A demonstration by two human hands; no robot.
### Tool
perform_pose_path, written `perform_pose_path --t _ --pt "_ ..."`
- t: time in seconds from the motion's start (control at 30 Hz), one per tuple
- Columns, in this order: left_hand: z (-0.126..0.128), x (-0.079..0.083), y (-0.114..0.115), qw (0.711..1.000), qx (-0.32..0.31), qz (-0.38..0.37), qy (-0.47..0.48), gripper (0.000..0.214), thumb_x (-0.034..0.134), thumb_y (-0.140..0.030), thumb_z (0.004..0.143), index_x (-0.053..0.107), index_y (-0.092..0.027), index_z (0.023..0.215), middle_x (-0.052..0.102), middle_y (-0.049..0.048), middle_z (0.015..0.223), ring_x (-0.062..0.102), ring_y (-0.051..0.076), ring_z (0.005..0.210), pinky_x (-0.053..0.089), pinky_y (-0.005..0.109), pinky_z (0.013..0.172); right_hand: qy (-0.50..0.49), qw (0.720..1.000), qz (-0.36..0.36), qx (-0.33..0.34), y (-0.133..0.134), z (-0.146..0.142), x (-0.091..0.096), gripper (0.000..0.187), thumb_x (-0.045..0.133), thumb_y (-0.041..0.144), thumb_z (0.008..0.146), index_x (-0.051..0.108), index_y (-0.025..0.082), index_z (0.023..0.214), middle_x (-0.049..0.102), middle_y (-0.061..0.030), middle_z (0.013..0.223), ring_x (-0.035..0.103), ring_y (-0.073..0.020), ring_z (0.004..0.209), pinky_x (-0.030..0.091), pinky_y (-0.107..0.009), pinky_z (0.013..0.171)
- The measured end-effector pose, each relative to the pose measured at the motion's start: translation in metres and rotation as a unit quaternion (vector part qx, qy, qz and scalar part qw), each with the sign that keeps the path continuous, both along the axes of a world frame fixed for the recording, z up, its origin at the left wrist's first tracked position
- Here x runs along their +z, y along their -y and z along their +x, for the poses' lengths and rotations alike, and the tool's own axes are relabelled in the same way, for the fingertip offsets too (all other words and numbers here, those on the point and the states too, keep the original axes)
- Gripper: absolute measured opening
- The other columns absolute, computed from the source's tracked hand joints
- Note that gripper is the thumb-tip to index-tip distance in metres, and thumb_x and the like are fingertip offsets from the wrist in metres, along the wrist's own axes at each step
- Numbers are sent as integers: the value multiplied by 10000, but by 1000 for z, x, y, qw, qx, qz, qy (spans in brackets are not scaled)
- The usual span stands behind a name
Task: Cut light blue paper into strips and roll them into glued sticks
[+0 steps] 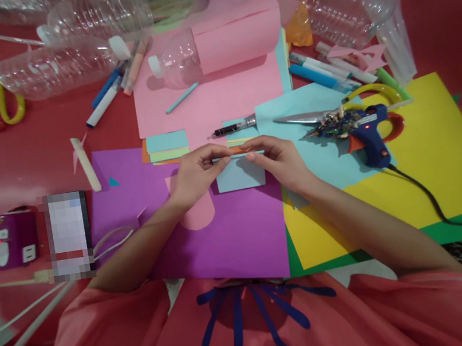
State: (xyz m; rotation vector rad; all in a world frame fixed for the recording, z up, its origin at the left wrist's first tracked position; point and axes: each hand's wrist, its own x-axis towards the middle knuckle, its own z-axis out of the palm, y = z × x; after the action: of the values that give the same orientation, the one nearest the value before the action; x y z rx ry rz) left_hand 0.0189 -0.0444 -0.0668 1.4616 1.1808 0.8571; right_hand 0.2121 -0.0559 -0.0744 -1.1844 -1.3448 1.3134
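A small light-blue piece of paper [240,174] lies over the purple sheet, its far edge turned up into a narrow roll. My left hand [200,169] pinches the left part of that edge between thumb and fingers. At the right part, my right hand [279,160] pinches it the same way. Beyond my fingertips lies a black and silver pen [234,127]. A thin rolled blue paper tube [182,98] rests on the pink sheet [152,112]. Under my left wrist is a pink rounded paper cutout [198,215].
A blue glue gun [375,137] and yellow-handled scissors [301,119] lie at right on coloured sheets, the cord running to the right edge. A pink-wrapped bottle [179,59], clear bottles [58,65] and markers [105,102] fill the back. A phone [68,232] and purple power adapter [10,237] are left.
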Motion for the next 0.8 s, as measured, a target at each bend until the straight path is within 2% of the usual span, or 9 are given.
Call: perform_pose_path --t 0.13,0.3,0.53,0.8 --pt "0 -1 0 1000 -19 -8 -1 220 689 -356 786 679 -172 906 737 52 956 678 144 890 541 264 793 41 999 -30 8 1 1 0 237 722 446 782 800 227 826 751 -20 758 595 -139 641 447 -277 582" --pt "0 0 0 999 -38 -5 -27 191 609 -335 850 663 -185 956 702 27 921 650 116 830 525 250 763 17 1000 -17 16 1 1 -2 167 724 381 779 802 240 821 772 -21 823 635 -157 706 486 -302 660" --pt "0 -1 -1 1000 -24 -9 -13 217 646 -348 827 655 -184 970 703 24 900 666 127 864 520 248 772 -8 1000 -4 5 2 -1 -4 100 736 291 750 802 247 809 789 -14 843 675 -159 734 510 -296 682" --pt "-3 0 -2 997 -60 -6 -43 276 632 -433 845 734 -188 919 744 35 908 643 144 826 495 262 741 -31 999 2 7 0 1 -4 83 765 302 749 798 259 811 790 -10 849 702 -159 784 538 -308 756"
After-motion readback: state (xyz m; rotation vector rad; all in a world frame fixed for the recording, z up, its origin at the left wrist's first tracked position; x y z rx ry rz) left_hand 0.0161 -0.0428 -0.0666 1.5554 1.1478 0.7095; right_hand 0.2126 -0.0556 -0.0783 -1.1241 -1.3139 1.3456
